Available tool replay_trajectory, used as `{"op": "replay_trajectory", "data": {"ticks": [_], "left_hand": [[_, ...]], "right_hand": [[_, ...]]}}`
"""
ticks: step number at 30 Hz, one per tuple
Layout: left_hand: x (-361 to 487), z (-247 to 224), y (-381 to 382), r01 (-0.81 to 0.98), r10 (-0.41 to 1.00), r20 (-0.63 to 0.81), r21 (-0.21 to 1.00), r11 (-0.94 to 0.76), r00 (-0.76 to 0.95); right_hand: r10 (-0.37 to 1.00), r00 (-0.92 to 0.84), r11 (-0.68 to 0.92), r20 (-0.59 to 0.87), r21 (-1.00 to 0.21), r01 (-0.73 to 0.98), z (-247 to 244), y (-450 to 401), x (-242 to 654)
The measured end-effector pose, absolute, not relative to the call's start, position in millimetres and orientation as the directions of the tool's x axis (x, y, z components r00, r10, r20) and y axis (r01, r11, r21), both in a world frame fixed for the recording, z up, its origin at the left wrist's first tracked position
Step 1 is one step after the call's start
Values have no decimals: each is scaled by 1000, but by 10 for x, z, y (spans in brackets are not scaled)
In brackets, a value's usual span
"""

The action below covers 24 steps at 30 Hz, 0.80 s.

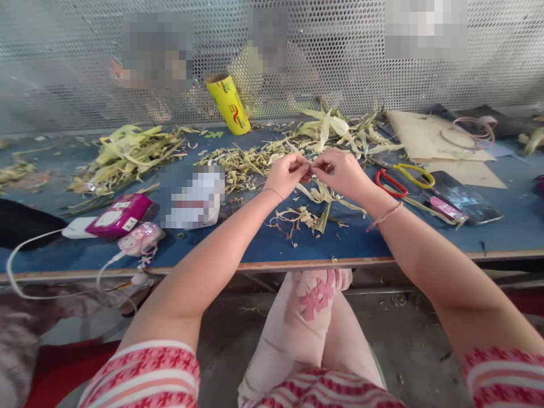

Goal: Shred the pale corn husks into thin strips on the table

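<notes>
My left hand (pixel 287 174) and my right hand (pixel 340 171) meet over the middle of the blue table, fingertips pinched close together. Whatever lies between the fingertips is too small to name. Below them is a small heap of pale dried husk strips (pixel 321 195) with loose curled scraps (pixel 300 218). Behind the hands spreads a pile of shredded yellow-green husk pieces (pixel 242 161). Longer husk leaves (pixel 335 124) lie further back. Right of my right hand rest scissors (pixel 403 178) with one red and one yellow handle loop.
A yellow wrap tube (pixel 229 105) leans near the perforated metal screen (pixel 340 62). Left are a husk bundle (pixel 127 153), a magenta box (pixel 121 214), a pink cabled device (pixel 140 238) and a white pack (pixel 195 198). Right are a phone (pixel 471 198) and brown cardboard (pixel 437 133).
</notes>
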<state>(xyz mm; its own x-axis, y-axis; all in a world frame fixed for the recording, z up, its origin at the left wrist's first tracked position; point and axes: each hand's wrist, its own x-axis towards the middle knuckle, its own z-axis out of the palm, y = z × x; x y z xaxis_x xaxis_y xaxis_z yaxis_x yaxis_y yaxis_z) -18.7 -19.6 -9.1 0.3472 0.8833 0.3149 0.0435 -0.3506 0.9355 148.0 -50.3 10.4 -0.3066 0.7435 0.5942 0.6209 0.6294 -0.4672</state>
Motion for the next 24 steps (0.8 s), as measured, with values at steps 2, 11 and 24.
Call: {"op": "replay_trajectory", "data": {"ticks": [2, 11, 24], "left_hand": [[-192, -97, -195, 53, 880, 325, 930, -364, 347], [-208, -111, -176, 82, 848, 395, 890, -449, 352], [-224, -120, -177, 68, 813, 435, 866, -495, 387]], "right_hand": [[747, -307, 625, 589, -466, 626, 104, -511, 1475], [793, -244, 542, 559, -462, 702, 133, -522, 1460], [826, -177, 484, 535, -514, 708, 142, -517, 1458]]}}
